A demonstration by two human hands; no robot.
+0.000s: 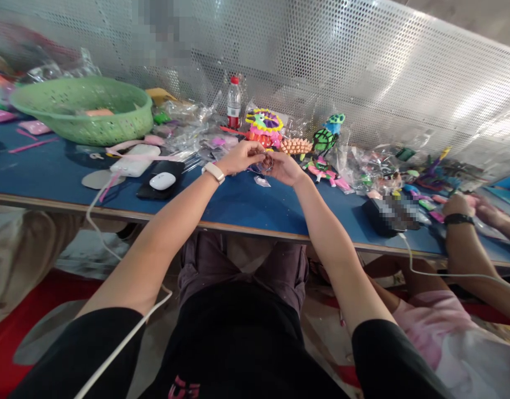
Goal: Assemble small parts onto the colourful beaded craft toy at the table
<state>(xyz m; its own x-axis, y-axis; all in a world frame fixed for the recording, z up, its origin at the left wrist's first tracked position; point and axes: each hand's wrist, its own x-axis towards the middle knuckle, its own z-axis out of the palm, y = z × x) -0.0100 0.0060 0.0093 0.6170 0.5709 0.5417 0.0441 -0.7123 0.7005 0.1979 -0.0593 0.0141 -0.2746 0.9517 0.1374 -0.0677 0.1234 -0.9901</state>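
Both my hands meet over the blue table, a little past its front edge. My left hand, with a pale watch on the wrist, has its fingers pinched together on a small clear item that looks like a little plastic bag or ring. My right hand grips the same item from the other side, fingers curled. A small clear packet lies on the table just below them. Colourful clay figures stand right behind: a round yellow and purple piece, an orange bumpy one and a green turtle.
A green basket stands at the back left, a white power bank, a white mouse on a black pad and a red-capped bottle nearby. Another person's forearms rest at the right by a black box. A perforated metal wall backs the table.
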